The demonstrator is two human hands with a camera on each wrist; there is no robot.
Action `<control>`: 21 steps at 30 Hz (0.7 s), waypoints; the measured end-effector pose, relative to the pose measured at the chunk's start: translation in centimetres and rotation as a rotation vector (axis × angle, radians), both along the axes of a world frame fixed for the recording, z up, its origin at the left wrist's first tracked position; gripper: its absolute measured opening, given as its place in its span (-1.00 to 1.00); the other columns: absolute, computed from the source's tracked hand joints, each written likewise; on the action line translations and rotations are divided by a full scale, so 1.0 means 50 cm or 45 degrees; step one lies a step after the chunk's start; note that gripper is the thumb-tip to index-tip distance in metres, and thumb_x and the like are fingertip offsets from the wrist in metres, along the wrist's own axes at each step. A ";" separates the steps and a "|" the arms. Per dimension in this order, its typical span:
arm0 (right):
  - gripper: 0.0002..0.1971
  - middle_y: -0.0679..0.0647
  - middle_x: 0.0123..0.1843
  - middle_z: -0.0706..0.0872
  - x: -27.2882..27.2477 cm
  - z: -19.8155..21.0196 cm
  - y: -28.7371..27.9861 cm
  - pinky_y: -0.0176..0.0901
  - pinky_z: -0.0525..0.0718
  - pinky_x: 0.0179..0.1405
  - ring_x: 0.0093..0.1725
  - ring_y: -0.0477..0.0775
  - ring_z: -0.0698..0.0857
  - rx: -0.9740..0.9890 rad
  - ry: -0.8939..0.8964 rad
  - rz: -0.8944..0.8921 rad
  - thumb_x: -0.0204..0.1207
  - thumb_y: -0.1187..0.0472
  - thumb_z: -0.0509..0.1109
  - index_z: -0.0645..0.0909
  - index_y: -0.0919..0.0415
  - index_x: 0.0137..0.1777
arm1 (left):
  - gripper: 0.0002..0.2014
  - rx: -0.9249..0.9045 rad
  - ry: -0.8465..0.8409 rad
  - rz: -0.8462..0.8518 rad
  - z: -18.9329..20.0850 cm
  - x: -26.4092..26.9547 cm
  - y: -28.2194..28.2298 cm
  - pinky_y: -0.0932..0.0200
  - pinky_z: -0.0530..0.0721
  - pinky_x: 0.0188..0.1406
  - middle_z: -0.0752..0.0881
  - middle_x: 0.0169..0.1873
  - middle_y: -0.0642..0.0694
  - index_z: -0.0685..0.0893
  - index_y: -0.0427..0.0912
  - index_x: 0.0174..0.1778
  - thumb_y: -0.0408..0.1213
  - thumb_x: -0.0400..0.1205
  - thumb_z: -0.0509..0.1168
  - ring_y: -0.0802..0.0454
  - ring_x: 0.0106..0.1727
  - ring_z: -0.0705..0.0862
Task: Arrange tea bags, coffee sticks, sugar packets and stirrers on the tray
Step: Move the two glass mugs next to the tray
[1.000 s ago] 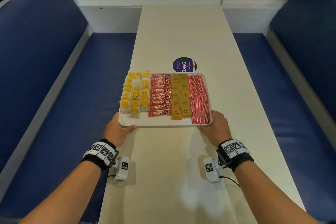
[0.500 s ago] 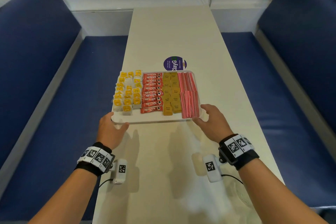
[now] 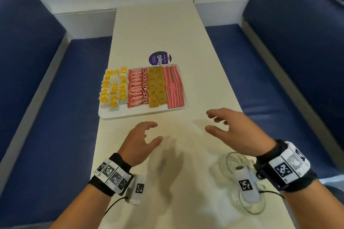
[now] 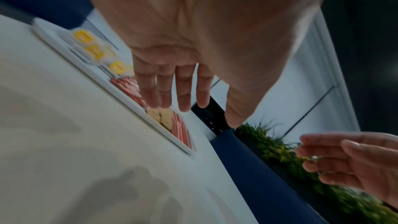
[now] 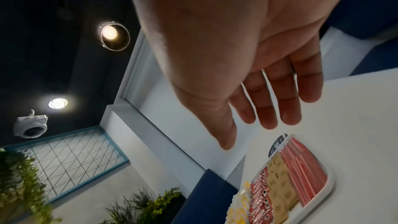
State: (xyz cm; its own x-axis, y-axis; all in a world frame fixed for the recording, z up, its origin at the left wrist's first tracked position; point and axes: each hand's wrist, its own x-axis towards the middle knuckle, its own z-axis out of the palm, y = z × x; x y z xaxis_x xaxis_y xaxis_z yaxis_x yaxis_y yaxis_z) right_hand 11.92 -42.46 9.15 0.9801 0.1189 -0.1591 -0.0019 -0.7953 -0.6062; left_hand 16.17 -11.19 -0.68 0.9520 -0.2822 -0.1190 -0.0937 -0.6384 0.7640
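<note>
A white tray lies on the cream table, its left side at the table's left edge. It holds yellow-tagged tea bags on the left, then red coffee sticks, brown sugar packets and red-striped stirrers on the right. My left hand hovers just in front of the tray, fingers relaxed and empty. My right hand hovers to the tray's front right, also empty with fingers spread. The left wrist view shows the left hand near the tray; the right wrist view shows the right hand above the tray.
A round purple sticker lies on the table behind the tray. A clear glass dish sits near my right wrist at the table's front right. Blue bench seats flank the table on both sides. A white wall closes the far end.
Both hands have let go of the tray's front corners and drawn back toward me. The tray now rests on the table by itself.
</note>
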 end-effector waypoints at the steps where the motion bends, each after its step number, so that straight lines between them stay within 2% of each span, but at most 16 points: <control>1: -0.48 -0.36 0.37 0.62 -0.017 -0.002 -0.015 -0.29 0.56 0.29 0.27 -0.30 0.61 -0.017 0.014 0.000 0.63 -0.20 0.38 0.50 -0.16 0.56 | -0.57 -0.006 -0.005 -0.046 0.000 -0.012 -0.018 0.46 0.53 0.20 0.59 0.31 0.22 0.58 0.11 0.42 -0.03 0.63 0.46 0.33 0.33 0.54; 4: -0.45 -0.38 0.38 0.61 -0.062 -0.019 -0.060 -0.24 0.58 0.31 0.29 -0.31 0.59 -0.052 0.057 -0.002 0.60 -0.26 0.36 0.47 -0.21 0.58 | -0.57 0.004 -0.010 -0.164 0.003 -0.045 -0.069 0.57 0.50 0.13 0.59 0.29 0.28 0.57 0.13 0.42 0.01 0.63 0.44 0.43 0.31 0.52; 8: -0.47 -0.37 0.35 0.63 -0.110 -0.046 -0.111 -0.22 0.59 0.30 0.28 -0.29 0.60 -0.087 0.099 -0.025 0.60 -0.25 0.37 0.49 -0.21 0.56 | -0.57 0.017 -0.006 -0.291 -0.004 -0.087 -0.131 0.48 0.54 0.13 0.61 0.26 0.27 0.56 0.13 0.42 0.04 0.64 0.43 0.35 0.28 0.55; 12: -0.57 -0.33 0.38 0.64 -0.144 -0.076 -0.154 -0.28 0.58 0.28 0.27 -0.27 0.60 -0.088 0.178 -0.058 0.68 -0.11 0.38 0.53 -0.17 0.53 | -0.53 0.036 0.044 -0.384 -0.018 -0.119 -0.186 0.55 0.52 0.10 0.60 0.28 0.23 0.54 0.09 0.47 0.02 0.64 0.43 0.31 0.28 0.56; 15: -0.62 -0.30 0.39 0.65 -0.158 -0.100 -0.176 -0.23 0.60 0.31 0.27 -0.25 0.62 -0.080 0.210 -0.070 0.72 0.00 0.36 0.57 -0.14 0.52 | -0.50 0.025 0.072 -0.431 -0.031 -0.136 -0.226 0.58 0.49 0.06 0.61 0.28 0.20 0.53 0.06 0.49 0.00 0.64 0.44 0.30 0.26 0.55; 21: -0.59 -0.26 0.36 0.68 -0.163 -0.157 -0.200 -0.15 0.60 0.36 0.26 -0.20 0.62 -0.096 0.280 -0.037 0.71 0.25 0.32 0.59 -0.13 0.50 | -0.38 0.019 0.161 -0.487 -0.050 -0.155 -0.295 0.21 0.62 0.24 0.60 0.37 0.14 0.44 0.03 0.60 0.03 0.63 0.43 0.19 0.28 0.58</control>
